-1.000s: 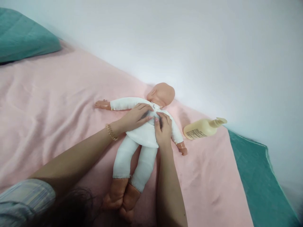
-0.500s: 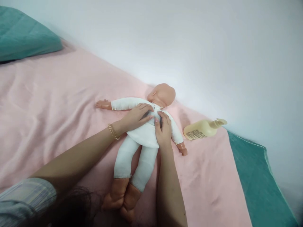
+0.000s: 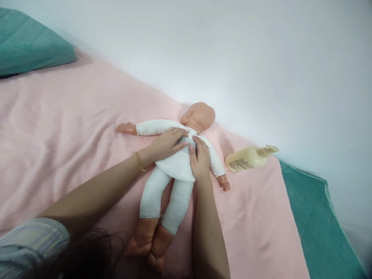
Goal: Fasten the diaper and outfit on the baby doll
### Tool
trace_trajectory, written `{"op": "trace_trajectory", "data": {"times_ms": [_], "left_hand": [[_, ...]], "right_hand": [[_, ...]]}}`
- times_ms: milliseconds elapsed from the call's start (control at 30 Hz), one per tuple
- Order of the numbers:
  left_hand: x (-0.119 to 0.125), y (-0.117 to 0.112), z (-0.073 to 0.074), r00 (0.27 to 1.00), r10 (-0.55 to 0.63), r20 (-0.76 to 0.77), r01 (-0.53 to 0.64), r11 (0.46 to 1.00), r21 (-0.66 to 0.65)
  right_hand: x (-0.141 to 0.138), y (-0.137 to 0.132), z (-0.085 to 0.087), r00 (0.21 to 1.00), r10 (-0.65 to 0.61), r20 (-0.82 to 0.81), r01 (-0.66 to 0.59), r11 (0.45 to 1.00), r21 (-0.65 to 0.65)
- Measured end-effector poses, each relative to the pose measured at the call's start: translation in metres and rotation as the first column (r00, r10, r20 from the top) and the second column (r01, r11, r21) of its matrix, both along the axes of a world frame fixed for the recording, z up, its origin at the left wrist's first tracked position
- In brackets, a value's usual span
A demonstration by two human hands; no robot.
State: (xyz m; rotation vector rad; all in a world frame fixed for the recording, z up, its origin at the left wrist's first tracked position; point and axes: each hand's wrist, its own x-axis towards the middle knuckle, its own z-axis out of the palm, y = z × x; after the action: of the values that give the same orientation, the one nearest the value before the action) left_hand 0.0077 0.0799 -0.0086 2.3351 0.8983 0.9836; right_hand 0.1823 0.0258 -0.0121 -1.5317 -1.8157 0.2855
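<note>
A baby doll [image 3: 174, 166] with a white cloth body and bare plastic head, hands and feet lies on a pink blanket [image 3: 95, 104]. Its head is turned so the back shows, and its arms are spread wide. My left hand [image 3: 167, 145], with a gold bracelet at the wrist, lies open across the doll's upper torso. My right hand [image 3: 200, 159] rests open on the other side of the torso, thumb and fingers apart. Both thumbs come close together near the middle of the torso. Neither hand grips anything.
A pale yellow pump bottle [image 3: 245, 159] stands right of the doll's arm. Green fabric [image 3: 316, 209] shows past the blanket at the right, and a green pillow-like piece [image 3: 35, 42] lies at upper left. A white wall [image 3: 232, 58] rises behind.
My right hand has shifted very slightly up and to the left on the torso. My left hand, the doll and the bottle look almost the same.
</note>
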Motion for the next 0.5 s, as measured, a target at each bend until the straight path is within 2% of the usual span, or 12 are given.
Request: {"op": "trace_trajectory", "data": {"times_ms": [500], "left_hand": [[0.0003,-0.0007,0.0021,0.998,0.017,-0.055,-0.018,1.0,-0.021]], "right_hand": [[-0.0002,-0.0001,0.0016,0.999,0.014,0.042,-0.013,0.999,-0.034]]}}
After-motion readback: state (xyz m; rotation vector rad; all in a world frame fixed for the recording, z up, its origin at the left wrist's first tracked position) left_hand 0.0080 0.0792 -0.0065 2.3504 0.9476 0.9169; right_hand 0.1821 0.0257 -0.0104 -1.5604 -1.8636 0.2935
